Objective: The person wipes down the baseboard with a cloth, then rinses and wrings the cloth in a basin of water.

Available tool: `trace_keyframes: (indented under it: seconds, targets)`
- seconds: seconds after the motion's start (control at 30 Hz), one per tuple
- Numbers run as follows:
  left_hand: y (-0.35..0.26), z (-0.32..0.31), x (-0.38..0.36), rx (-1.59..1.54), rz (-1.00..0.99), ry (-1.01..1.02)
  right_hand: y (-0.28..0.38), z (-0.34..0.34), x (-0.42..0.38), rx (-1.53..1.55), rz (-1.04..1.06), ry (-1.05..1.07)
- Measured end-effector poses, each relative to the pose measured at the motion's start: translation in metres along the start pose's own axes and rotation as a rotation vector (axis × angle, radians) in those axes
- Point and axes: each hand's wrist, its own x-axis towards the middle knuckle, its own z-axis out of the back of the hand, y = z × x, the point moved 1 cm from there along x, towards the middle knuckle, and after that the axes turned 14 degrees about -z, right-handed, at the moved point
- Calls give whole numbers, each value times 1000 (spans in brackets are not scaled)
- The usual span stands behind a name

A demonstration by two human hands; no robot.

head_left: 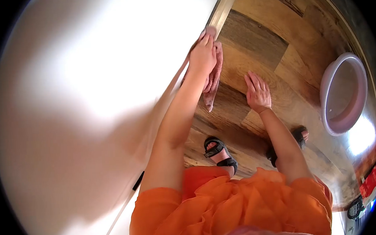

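My left hand (202,57) is closed on a pinkish cloth (214,80) and presses it along the baseboard (225,11) at the foot of the white wall (88,80). One end of the cloth hangs down loosely below the hand, tapering to a point over the floor. Part of the cloth is hidden under my fingers. Over the wood-look floor (256,41), to the right of the cloth, my right hand (259,93) is held with its fingers stretched out and nothing in it.
A pale lilac basin (326,97) stands on the floor at the right. My sandalled feet (220,153) are below my hands. Near the lower right edge lie a red item (373,178) and a dark object (355,208).
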Motion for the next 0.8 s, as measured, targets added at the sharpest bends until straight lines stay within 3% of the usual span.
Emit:
trace_keyframes:
  seconds: [0.1,0.17,0.3,0.4,0.47,0.57,0.67,0.8]
  targets:
    - [1,5,-47,72,-78,-33,-1,-1,2,9,10,-23]
    - [-1,11,-28,41,-72,-22,0,-4,-1,9,0,-29]
    - [0,0,5,28,83,114,-2,-2,3,1,23,-41]
    - [-7,7,-18,-19,131,146,-1,-5,-2,11,28,-53]
    - [-7,6,-36,192,-110,8,0,-6,0,5,9,-41]
    - [-5,3,-3,-35,49,95,3,1,-3,-24,3,-3]
    - [-9,-2,21,88,7,21,2,2,-2,-33,6,-18]
    - [3,-4,-28,75,-64,-23,0,-1,3,9,28,-60]
